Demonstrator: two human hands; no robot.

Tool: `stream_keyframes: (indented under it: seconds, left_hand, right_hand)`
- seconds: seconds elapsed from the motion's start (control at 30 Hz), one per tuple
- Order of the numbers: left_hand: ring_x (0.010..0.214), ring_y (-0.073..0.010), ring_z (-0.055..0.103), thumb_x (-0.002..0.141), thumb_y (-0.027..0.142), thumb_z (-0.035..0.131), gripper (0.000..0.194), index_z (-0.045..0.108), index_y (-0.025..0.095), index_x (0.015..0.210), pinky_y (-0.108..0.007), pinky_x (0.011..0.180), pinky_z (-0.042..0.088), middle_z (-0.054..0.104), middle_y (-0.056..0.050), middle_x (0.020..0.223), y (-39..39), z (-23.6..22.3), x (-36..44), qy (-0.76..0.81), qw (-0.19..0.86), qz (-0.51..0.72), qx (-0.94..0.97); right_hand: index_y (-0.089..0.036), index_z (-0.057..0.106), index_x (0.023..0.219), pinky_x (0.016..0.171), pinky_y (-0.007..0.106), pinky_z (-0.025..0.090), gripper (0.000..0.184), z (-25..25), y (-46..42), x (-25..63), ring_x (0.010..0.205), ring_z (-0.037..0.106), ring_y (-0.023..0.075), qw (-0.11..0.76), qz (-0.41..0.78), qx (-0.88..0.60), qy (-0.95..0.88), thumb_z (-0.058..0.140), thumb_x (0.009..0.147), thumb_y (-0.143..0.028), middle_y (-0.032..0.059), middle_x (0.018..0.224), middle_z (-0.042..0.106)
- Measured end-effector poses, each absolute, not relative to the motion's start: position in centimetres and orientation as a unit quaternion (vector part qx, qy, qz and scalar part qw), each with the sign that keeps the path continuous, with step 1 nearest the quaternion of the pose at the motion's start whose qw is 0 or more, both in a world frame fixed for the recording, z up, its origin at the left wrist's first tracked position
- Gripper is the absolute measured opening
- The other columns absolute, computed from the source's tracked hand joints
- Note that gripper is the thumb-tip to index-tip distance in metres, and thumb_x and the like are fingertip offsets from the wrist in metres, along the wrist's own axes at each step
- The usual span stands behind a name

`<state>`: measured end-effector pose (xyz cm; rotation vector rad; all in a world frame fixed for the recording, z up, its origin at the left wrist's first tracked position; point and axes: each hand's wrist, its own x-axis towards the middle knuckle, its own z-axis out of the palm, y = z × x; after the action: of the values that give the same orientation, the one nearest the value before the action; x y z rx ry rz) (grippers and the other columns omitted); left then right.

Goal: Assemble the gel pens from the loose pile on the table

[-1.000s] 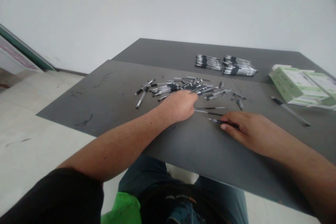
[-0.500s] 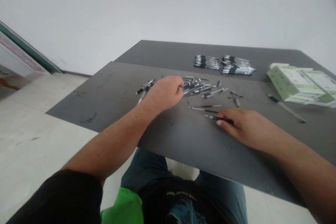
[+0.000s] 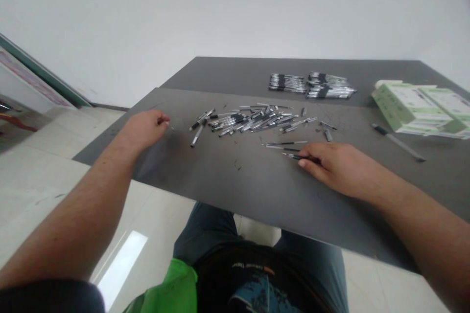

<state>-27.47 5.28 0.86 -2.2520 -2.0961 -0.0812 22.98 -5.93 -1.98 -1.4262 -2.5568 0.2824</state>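
Note:
Over the left part of the grey table (image 3: 176, 176), my left hand (image 3: 143, 129) is closed in a pinch; a tiny pale bit shows at its fingertips, too small to name. My right hand (image 3: 326, 164) rests on the table, fingers closed round a black-gripped pen (image 3: 293, 156) whose bare tip points left. Just beyond that pen lie two thin ink refills (image 3: 284, 143). Between the hands, farther back, spreads a loose pile of clear and black pen parts (image 3: 253, 120). One separate pen barrel (image 3: 199, 134) lies at the pile's left side, nearest my left hand.
Two stacks of pens, a left one (image 3: 286, 83) and a right one (image 3: 330, 86), lie at the back. Green and white boxes (image 3: 411, 110) stand at the right, with a single pen (image 3: 400, 144) in front. Small caps (image 3: 327, 135) lie near my right hand.
My left hand has moved left, from beside the refills across the pen pile to the table's left part. My right hand still holds the pen in about the same place.

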Motion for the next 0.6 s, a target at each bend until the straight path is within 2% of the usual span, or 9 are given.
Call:
stream_keyframes:
  seconds: [0.03,0.13,0.2,0.27,0.33,0.4,0.53,0.6]
  left_hand:
    - [0.104,-0.0281,0.07,0.105,0.059,0.046,0.049,0.079,0.025,0.12,-0.04,0.09,0.055,0.084,-0.004,0.111,5.4,0.6,-28.1,-0.683,0.025,-0.024,-0.73]
    - [0.095,-0.0323,0.073,0.095,0.061,0.057,0.054,0.081,0.017,0.117,-0.042,0.08,0.053,0.084,-0.014,0.107,6.1,-0.2,-28.8,-0.696,0.002,-0.011,-0.718]
    - [0.092,-0.0331,0.072,0.092,0.064,0.06,0.059,0.081,0.014,0.117,-0.042,0.078,0.05,0.083,-0.017,0.106,6.5,-0.5,-28.7,-0.695,-0.008,-0.013,-0.719]
    - [0.089,-0.0295,0.069,0.092,0.072,0.06,0.063,0.081,0.016,0.113,-0.041,0.078,0.047,0.083,-0.013,0.103,6.6,-0.6,-28.4,-0.685,-0.014,-0.024,-0.728]
    - [0.088,-0.0234,0.063,0.096,0.081,0.053,0.064,0.081,0.024,0.106,-0.037,0.08,0.044,0.081,-0.004,0.097,6.4,-0.4,-28.2,-0.666,-0.019,-0.045,-0.744]
    - [0.084,-0.0193,0.055,0.094,0.089,0.049,0.067,0.078,0.028,0.092,-0.035,0.078,0.039,0.077,0.002,0.084,6.2,-0.2,-27.9,-0.653,-0.023,-0.068,-0.754]
    - [0.072,-0.0177,0.042,0.08,0.095,0.065,0.069,0.067,0.027,0.07,-0.034,0.071,0.029,0.061,0.003,0.061,6.2,0.1,-27.3,-0.647,-0.038,-0.099,-0.755]
    - [0.072,-0.0183,0.041,0.083,0.09,0.069,0.063,0.067,0.028,0.072,-0.033,0.071,0.028,0.06,0.003,0.061,5.9,0.4,-26.4,-0.641,-0.04,-0.116,-0.758]
  right_hand:
    - [-0.022,0.076,0.108,0.075,0.037,0.054,0.026,-2.0,-5.9,23.0,0.084,0.078,0.0261,0.1,0.096,-0.482,-0.865,0.054,0.109,-0.033,0.0087,0.096,0.083]
    - [-0.022,0.076,0.107,0.074,0.037,0.053,0.025,-2.0,-5.9,22.9,0.084,0.078,0.0263,0.1,0.097,-0.482,-0.865,0.054,0.109,-0.033,0.0084,0.095,0.084]
    - [-0.023,0.077,0.106,0.073,0.036,0.052,0.023,-2.0,-5.9,22.9,0.082,0.078,0.0255,0.102,0.095,-0.484,-0.864,0.056,0.108,-0.032,0.0076,0.094,0.084]
    - [-0.022,0.077,0.107,0.072,0.035,0.052,0.023,-1.9,-5.9,22.9,0.08,0.077,0.0246,0.101,0.092,-0.484,-0.864,0.056,0.108,-0.031,0.0074,0.093,0.084]
    - [-0.022,0.077,0.108,0.072,0.035,0.051,0.024,-1.9,-5.8,22.9,0.08,0.077,0.0243,0.096,0.091,-0.485,-0.865,0.055,0.108,-0.031,0.0074,0.093,0.084]
    - [-0.022,0.077,0.108,0.072,0.035,0.052,0.024,-2.0,-5.8,22.9,0.081,0.077,0.0245,0.093,0.088,-0.486,-0.864,0.055,0.108,-0.032,0.0074,0.093,0.084]
    - [-0.022,0.078,0.108,0.073,0.035,0.052,0.023,-2.0,-5.8,22.9,0.082,0.078,0.0246,0.098,0.078,-0.486,-0.865,0.057,0.108,-0.031,0.007,0.094,0.084]
    - [-0.022,0.078,0.108,0.073,0.034,0.052,0.022,-1.9,-5.7,22.8,0.082,0.078,0.0247,0.102,0.075,-0.486,-0.865,0.058,0.108,-0.031,0.007,0.094,0.084]
